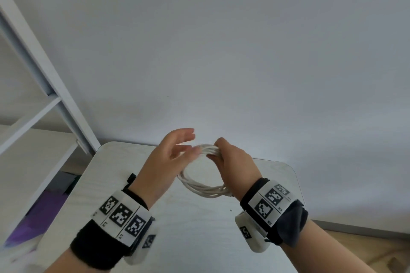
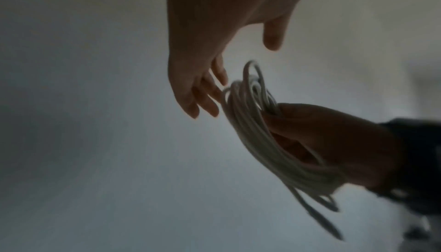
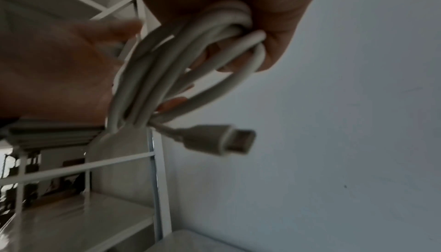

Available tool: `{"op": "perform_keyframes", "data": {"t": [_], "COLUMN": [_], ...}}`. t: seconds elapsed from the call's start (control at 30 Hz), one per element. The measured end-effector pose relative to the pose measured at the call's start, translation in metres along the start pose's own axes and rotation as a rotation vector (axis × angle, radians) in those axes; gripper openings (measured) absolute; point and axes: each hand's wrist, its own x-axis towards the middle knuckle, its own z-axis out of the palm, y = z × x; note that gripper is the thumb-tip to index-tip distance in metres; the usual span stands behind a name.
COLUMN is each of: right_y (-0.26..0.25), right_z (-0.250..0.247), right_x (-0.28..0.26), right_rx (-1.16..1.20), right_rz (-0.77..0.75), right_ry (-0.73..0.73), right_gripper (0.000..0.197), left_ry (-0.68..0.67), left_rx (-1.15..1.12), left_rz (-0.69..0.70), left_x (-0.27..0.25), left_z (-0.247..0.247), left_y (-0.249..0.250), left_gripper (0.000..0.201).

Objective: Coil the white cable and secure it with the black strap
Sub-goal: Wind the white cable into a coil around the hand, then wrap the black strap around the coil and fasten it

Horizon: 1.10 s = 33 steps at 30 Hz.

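Note:
The white cable (image 1: 199, 189) is wound into a coil of several loops held in the air above the table. My right hand (image 1: 218, 150) grips the top of the coil, fingers curled round the bundled strands (image 3: 167, 67). One white plug (image 3: 214, 140) hangs free below the bundle. My left hand (image 1: 194, 142) is open just left of the coil, its straight fingertips (image 2: 205, 103) at the loops (image 2: 253, 133). A small black piece (image 1: 131, 179) shows beside my left wrist; I cannot tell whether it is the strap.
A small white table (image 1: 199, 239) with rounded corners lies below both hands, against a plain pale wall. A white shelf frame (image 1: 44, 86) stands to the left, with purple items low down. Wooden floor shows at the lower right.

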Motion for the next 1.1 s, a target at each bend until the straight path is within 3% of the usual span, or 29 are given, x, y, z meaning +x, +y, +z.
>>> {"op": "perform_keyframes", "data": {"t": [0.1, 0.2, 0.3, 0.6, 0.87, 0.97, 1.1], "right_y": [-0.007, -0.012, -0.015, -0.040, -0.056, -0.060, -0.064], "right_z": [0.011, 0.023, 0.037, 0.082, 0.119, 0.132, 0.141], "right_x": [0.000, 0.001, 0.000, 0.000, 0.003, 0.008, 0.016], "right_rx": [-0.077, -0.033, 0.069, 0.262, 0.256, 0.258, 0.411], "right_rz": [-0.057, -0.069, -0.087, -0.189, -0.219, -0.229, -0.247], "right_ry": [-0.116, -0.166, -0.202, -0.322, -0.383, -0.392, -0.516], "right_gripper": [0.007, 0.017, 0.022, 0.044, 0.048, 0.052, 0.062], "left_ry": [-0.175, -0.185, -0.180, -0.059, 0.050, 0.087, 0.138], "left_rx": [0.477, 0.621, 0.665, 0.641, 0.556, 0.524, 0.534], "left_rz": [0.044, 0.023, -0.029, -0.110, -0.128, -0.115, -0.135], "left_x": [0.001, -0.001, -0.010, -0.037, -0.060, -0.065, -0.065], "left_z": [0.001, 0.001, -0.004, -0.037, -0.060, -0.068, -0.081], "left_y": [0.005, -0.002, -0.014, -0.056, -0.081, -0.091, -0.102], "left_gripper": [0.041, 0.028, 0.021, 0.032, 0.020, 0.025, 0.019]}}
